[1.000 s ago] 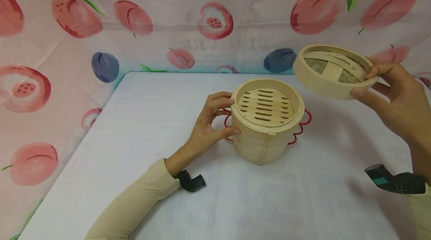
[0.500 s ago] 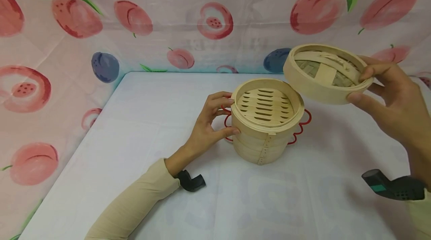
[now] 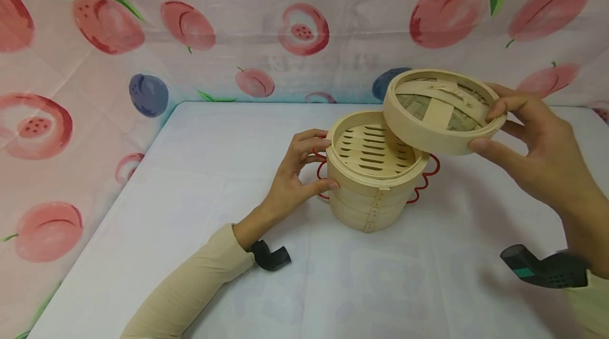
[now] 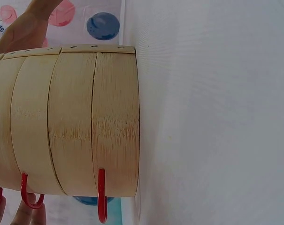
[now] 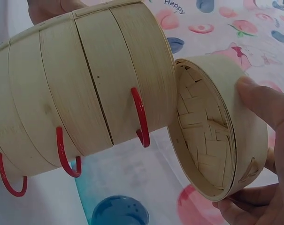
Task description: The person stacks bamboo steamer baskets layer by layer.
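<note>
A round bamboo steamer, stacked in tiers, stands upright on the table; its slatted top tray is partly covered from view. Red loop handles stick out from its sides. My left hand holds the steamer at the left, thumb on the front and fingers by the upper rim. The woven lid is tilted over the steamer's right back rim, top side up. My right hand grips the lid's right edge between thumb and fingers. In the right wrist view, the lid's woven underside faces the steamer; whether they touch, I cannot tell.
A white cloth covers the table. Behind it and to the left hangs a fruit-patterned sheet. Black devices are worn on both wrists, the left device just above the table.
My right hand has moved left and slightly down with the lid, from beside the steamer to over its right back rim. My left hand and the steamer have stayed in place.
</note>
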The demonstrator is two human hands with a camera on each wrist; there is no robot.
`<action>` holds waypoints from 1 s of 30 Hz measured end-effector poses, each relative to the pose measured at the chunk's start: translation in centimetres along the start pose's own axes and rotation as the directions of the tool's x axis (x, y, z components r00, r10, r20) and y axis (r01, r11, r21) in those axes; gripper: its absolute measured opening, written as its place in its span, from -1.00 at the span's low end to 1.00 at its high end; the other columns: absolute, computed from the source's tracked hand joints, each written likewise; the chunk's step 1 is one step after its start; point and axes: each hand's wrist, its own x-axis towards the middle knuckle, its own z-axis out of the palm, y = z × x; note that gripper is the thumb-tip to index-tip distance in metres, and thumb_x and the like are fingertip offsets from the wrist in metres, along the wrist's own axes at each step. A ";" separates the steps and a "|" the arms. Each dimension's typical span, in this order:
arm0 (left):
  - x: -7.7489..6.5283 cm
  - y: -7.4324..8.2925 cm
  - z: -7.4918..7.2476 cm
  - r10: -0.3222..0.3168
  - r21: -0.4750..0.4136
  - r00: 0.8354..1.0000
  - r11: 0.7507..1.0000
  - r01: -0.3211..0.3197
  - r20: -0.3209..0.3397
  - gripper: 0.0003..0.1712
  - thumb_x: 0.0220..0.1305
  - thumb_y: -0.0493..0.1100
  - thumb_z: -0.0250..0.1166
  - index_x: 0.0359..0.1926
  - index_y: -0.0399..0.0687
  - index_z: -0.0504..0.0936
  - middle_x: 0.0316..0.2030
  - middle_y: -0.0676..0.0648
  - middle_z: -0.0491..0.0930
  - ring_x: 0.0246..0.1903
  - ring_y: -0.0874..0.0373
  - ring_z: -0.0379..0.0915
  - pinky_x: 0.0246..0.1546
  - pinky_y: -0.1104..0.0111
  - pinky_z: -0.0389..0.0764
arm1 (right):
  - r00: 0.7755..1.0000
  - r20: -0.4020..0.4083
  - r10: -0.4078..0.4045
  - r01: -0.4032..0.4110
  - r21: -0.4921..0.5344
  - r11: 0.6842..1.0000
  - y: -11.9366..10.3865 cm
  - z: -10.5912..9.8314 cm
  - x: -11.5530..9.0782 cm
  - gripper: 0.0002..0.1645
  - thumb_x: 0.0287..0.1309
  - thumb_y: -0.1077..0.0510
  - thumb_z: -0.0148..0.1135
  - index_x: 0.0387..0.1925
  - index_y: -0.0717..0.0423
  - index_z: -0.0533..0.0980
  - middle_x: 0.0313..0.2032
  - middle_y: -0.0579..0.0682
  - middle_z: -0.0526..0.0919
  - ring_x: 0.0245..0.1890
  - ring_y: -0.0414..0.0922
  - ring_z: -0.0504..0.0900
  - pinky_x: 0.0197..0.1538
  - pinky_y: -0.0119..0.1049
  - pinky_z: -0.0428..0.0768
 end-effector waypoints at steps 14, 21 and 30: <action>0.1 0.2 0.0 -0.006 0.000 1.000 1.000 0.006 -0.004 -0.24 0.09 0.12 0.41 0.17 -0.12 0.28 0.21 -0.22 0.22 0.23 -0.11 0.19 0.00 0.07 0.50 | 0.999 0.048 0.017 -0.015 -0.039 0.999 -0.6 1.3 0.2 -0.46 -0.12 0.40 0.48 -0.12 0.29 0.36 0.30 -0.02 0.35 0.26 -0.24 0.32 0.11 -0.61 0.35; 0.1 0.1 0.1 -0.003 0.001 1.000 1.000 0.003 -0.005 -0.25 0.09 0.11 0.41 0.18 -0.10 0.28 0.21 -0.23 0.23 0.24 -0.11 0.18 0.00 0.07 0.50 | 0.999 0.049 -0.002 0.001 0.017 1.000 -0.9 1.7 0.4 -0.45 -0.20 0.47 0.49 -0.16 0.31 0.37 0.28 0.02 0.37 0.26 -0.18 0.35 0.09 -0.60 0.39; 0.0 0.0 0.0 -0.007 -0.002 1.000 1.000 0.007 -0.005 -0.27 0.10 0.09 0.40 0.20 -0.01 0.30 0.21 -0.22 0.22 0.24 -0.12 0.19 0.01 0.06 0.49 | 0.999 0.051 -0.016 0.013 0.046 0.999 -1.2 2.2 0.6 -0.44 -0.23 0.49 0.50 -0.17 0.33 0.37 0.27 0.03 0.38 0.26 -0.16 0.34 0.08 -0.60 0.40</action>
